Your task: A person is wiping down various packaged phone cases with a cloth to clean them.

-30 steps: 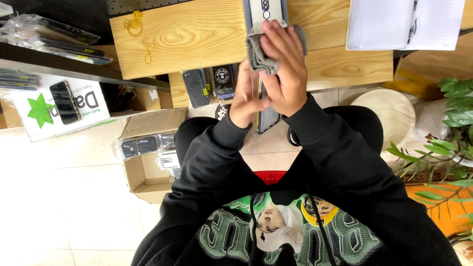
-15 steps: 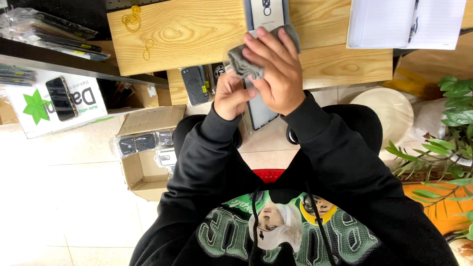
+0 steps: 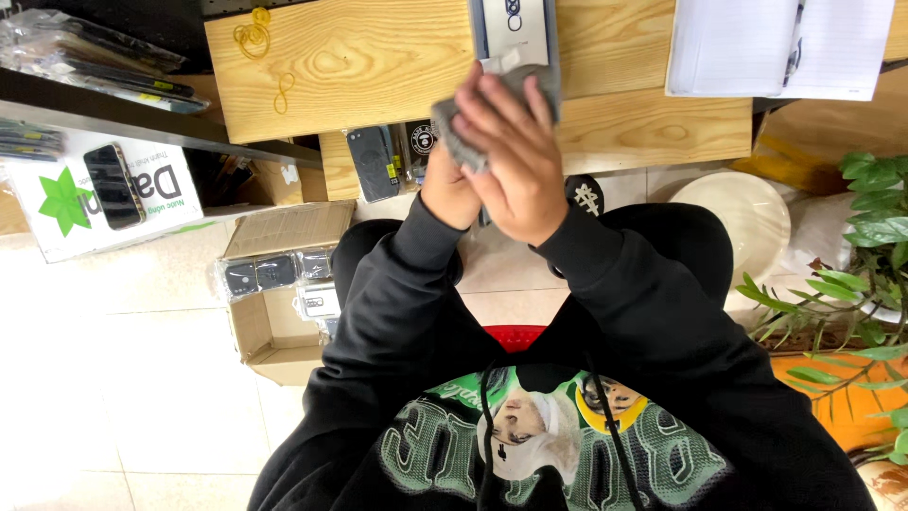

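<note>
A grey cloth (image 3: 463, 132) is seen against a pale wooden worktop (image 3: 378, 57) marked with darker grain rings. Black sleeves (image 3: 407, 284) are shown above a black sweatshirt (image 3: 567, 445) printed in green, white and yellow. The floor (image 3: 113, 378) is tiled in cream, and a cardboard box (image 3: 274, 312) is brown.

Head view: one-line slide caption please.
Both hands, left hand and right hand, press a grey cloth onto a phone above a wooden desk.

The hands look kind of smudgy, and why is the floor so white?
Head view: the right hand and grey cloth are a bit motion-blurred, while the wooden desk looks sharp; the tiled floor at lower left is washed out by bright light.
</note>
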